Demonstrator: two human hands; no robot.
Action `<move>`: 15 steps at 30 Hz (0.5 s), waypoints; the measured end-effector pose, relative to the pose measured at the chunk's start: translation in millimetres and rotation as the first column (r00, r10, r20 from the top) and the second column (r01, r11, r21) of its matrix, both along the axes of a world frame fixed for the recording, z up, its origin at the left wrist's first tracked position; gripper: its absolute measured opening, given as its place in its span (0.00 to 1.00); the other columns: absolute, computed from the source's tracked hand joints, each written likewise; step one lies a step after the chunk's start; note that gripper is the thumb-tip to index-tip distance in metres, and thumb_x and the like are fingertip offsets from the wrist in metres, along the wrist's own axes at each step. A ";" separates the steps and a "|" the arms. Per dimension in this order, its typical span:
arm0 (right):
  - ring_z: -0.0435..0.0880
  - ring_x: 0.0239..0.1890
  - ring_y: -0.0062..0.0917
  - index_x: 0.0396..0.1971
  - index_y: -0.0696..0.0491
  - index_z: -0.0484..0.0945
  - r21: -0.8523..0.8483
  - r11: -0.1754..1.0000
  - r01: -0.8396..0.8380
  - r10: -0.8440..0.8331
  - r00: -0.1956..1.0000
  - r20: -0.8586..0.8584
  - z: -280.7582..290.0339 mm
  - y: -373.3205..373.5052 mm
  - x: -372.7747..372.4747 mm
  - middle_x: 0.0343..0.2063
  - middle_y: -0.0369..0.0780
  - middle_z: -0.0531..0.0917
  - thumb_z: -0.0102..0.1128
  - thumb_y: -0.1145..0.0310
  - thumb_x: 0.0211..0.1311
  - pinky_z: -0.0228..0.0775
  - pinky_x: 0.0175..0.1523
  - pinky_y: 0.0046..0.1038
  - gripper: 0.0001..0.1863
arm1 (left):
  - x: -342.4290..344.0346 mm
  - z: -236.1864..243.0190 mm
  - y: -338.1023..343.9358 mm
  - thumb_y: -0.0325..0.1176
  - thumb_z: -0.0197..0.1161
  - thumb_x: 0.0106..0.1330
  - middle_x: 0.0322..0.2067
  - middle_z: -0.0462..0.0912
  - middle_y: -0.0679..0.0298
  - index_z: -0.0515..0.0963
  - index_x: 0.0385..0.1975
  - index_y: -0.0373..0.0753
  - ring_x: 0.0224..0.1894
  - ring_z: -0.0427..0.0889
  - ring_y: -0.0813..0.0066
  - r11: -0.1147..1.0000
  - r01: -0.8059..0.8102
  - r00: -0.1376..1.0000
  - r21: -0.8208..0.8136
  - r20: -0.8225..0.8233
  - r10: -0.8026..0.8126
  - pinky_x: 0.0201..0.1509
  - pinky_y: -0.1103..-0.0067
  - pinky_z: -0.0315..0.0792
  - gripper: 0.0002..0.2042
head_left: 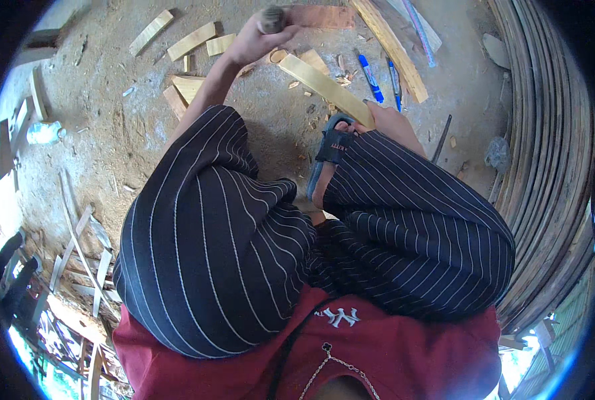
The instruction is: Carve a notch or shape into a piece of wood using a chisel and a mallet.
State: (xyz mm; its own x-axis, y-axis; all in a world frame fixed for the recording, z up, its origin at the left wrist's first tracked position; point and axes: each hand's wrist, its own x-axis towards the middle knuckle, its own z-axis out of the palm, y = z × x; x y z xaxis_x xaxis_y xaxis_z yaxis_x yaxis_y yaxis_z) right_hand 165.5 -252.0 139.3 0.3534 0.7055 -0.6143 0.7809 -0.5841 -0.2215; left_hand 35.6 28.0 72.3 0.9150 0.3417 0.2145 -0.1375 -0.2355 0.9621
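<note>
Slat (324, 87) between both hands' fingers (371, 117)

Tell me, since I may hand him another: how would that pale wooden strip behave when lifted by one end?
The wooden strip probably stays stiff: held at one end by the right hand, it runs straight without sagging. It looks thin and flat, so likely light and unlikely to roll.

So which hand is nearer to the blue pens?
Right. The right hand holds the wood strip just below the blue pens; the left hand is farther off, gripping a round tool.
</note>
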 end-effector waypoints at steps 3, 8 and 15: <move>0.79 0.33 0.45 0.37 0.54 0.72 -0.039 0.999 -0.003 0.003 1.000 -0.014 -4.1 4.7 -4.4 0.26 0.49 0.79 0.57 0.49 0.52 0.69 0.37 0.40 0.23 | -17.6 -7.0 8.6 0.35 0.60 0.61 0.18 0.67 0.72 0.72 0.25 0.34 0.23 0.64 0.83 0.997 -0.071 0.997 -0.004 -0.013 0.071 0.28 0.81 0.63 0.10; 0.79 0.34 0.45 0.37 0.53 0.72 0.027 1.000 0.009 -0.009 1.000 -0.003 18.7 -1.8 -2.7 0.27 0.49 0.80 0.57 0.48 0.53 0.69 0.37 0.39 0.23 | 0.4 1.9 -9.3 0.36 0.60 0.60 0.18 0.65 0.73 0.72 0.24 0.35 0.22 0.62 0.84 0.994 -0.084 0.996 0.072 -0.020 0.085 0.26 0.81 0.62 0.11; 0.79 0.37 0.44 0.38 0.53 0.72 -0.060 0.998 0.030 -0.032 0.999 -0.039 3.8 4.2 -9.0 0.29 0.49 0.80 0.57 0.49 0.53 0.69 0.39 0.38 0.23 | -3.6 -4.4 -15.2 0.36 0.61 0.59 0.18 0.68 0.70 0.72 0.25 0.35 0.23 0.64 0.83 0.997 -0.080 0.996 0.025 -0.039 0.081 0.28 0.80 0.64 0.11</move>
State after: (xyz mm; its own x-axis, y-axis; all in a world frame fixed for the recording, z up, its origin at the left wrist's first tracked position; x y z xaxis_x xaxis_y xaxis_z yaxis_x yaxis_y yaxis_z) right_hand 156.5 -247.8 143.1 0.3489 0.6565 -0.6688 0.7536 -0.6207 -0.2162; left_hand 32.0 12.8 67.9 0.8928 0.4099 0.1867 -0.0786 -0.2663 0.9607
